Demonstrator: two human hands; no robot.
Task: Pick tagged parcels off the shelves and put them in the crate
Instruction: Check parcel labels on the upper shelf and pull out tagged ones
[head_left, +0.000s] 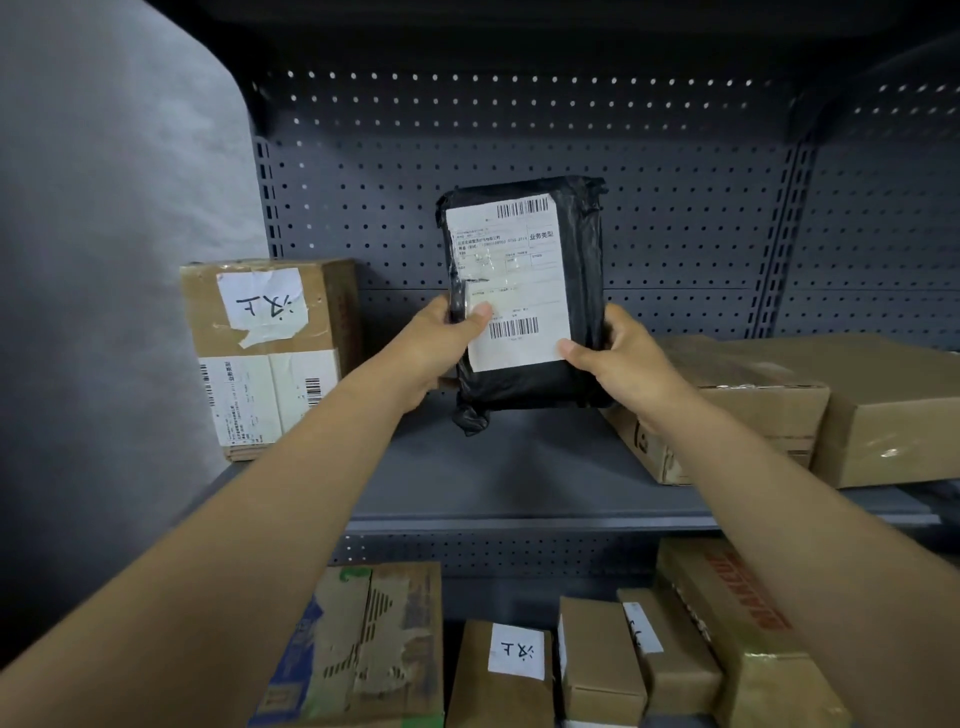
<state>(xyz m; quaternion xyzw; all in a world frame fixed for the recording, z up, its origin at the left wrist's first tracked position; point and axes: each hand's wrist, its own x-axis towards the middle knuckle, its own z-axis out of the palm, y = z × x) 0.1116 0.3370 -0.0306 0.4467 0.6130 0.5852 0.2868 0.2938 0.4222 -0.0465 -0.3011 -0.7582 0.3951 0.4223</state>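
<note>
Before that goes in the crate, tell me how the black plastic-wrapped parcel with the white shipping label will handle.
The black plastic-wrapped parcel probably handles stiffly: it stands upright between the left hand and right hand without sagging. It seems light, since only thumbs and fingers at its lower edges hold it. The glossy, wrinkled film could be slippery, and the loose bunched corner may snag.

Grey shelf (519, 483), cardboard boxes (267, 353) on it

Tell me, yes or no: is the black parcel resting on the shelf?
No. Both the left hand and right hand hold the black parcel upright, clear above the shelf.
</note>
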